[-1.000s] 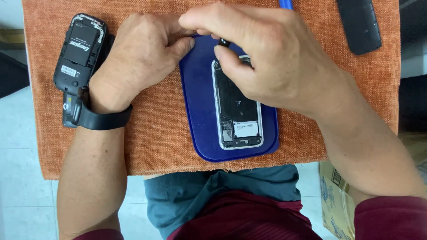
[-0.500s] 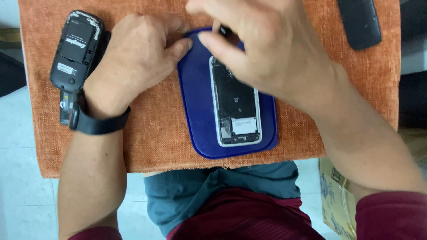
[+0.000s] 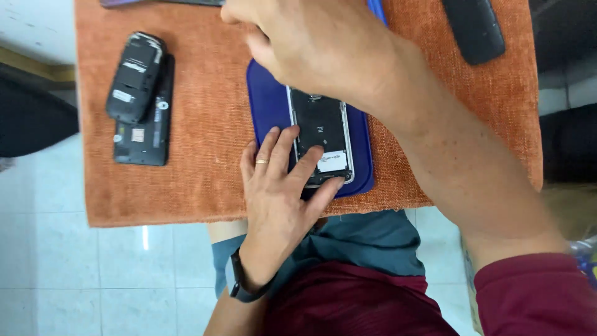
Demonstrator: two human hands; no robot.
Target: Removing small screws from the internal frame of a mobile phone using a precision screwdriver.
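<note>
The left hand (image 3: 283, 205) is lying flat and open, gripping nothing, with its fingers spread on the near end of an opened smartphone (image 3: 320, 140). The index and middle fingers are resting on the dark inside of the phone and the thumb is pressing at its near right corner, beside a white label. A gold ring is showing on one finger and a dark wristband (image 3: 239, 283) is sitting on the wrist. The smartphone is lying with its back cover off, its long side running from near to far, on a blue mat (image 3: 268, 102) in the middle of the worktop, which is covered by an orange cloth (image 3: 205, 124). The right hand (image 3: 311, 43) is hovering over the far end of the phone and is hiding that part; its fingers are curled downward, but I cannot tell if this grip is holding anything, because the fingertips are out of sight and the hand is a little blurred. To the left on the cloth, well apart from the mat, a black phone with open back (image 3: 135, 78) is lying partly on top of a flat dark phone body (image 3: 146, 134). At the far right corner a black flat device (image 3: 476, 28) is lying on the cloth. A blue tool (image 3: 376, 9) is showing just behind the right hand.
</note>
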